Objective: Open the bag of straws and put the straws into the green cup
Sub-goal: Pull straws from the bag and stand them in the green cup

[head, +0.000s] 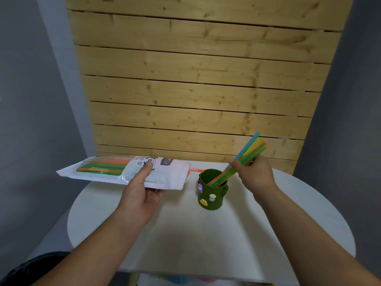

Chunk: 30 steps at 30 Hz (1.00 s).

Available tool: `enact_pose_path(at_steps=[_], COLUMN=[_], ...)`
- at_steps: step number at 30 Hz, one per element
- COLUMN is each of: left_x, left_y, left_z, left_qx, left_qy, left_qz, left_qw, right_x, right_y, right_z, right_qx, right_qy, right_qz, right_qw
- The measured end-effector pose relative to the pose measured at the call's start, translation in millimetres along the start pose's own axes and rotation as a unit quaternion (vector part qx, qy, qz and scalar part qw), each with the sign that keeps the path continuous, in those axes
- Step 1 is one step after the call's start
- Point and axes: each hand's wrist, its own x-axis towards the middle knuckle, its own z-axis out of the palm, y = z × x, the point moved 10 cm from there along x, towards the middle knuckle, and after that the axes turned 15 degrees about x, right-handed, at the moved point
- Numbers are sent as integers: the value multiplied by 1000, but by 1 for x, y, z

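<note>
My left hand (pixel 142 190) grips the white bag of straws (pixel 107 170) from below, thumb on top, holding it level above the table's left side. Orange and green straws show through its clear window, and one pink straw (pixel 194 169) sticks out of the bag's right end. The green cup (pixel 212 195), with small cartoon charms on its front, stands upright at the table's middle right. My right hand (pixel 254 174) holds a bundle of coloured straws (pixel 250 149) tilted to the upper right, their lower ends inside the cup.
The round white table (pixel 185 234) sits against a wooden slat wall (pixel 195 79), with grey walls on both sides. Under the table's front edge some blurred coloured items (pixel 175 278) show. A dark object (pixel 31 265) lies at the lower left.
</note>
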Motion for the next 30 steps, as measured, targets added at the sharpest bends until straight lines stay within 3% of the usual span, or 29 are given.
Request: enact_pose_path(at_steps=[5, 8, 10, 15, 21, 25, 30], left_x=[-3, -5, -6, -14, -31, -31, -22], left_y=[2, 6, 13, 32, 45, 47, 44], left_z=[2, 5, 6, 18, 37, 30, 19], left_qx=[-3, 3, 13, 70, 154, 147, 108], left_qy=[-4, -11, -13, -32, -43, -21, -10], left_qz=[2, 11, 23, 84, 163, 167, 128], left_qw=[1000, 1000, 1000, 993, 973, 975, 986], right_x=[-14, -38, -52, -70, -91, -87, -78], right_y=[22, 39, 39, 18, 10, 2, 0], right_z=[8, 13, 20, 56, 101, 106, 93], right_qx=[78, -46, -78, 109, 316, 367, 343], right_qy=[-52, -138, -189, -173, -154, -168, -148], right_qz=[102, 218, 248, 230, 220, 163, 136], right_qw=[990, 965, 947, 952, 910, 900, 918])
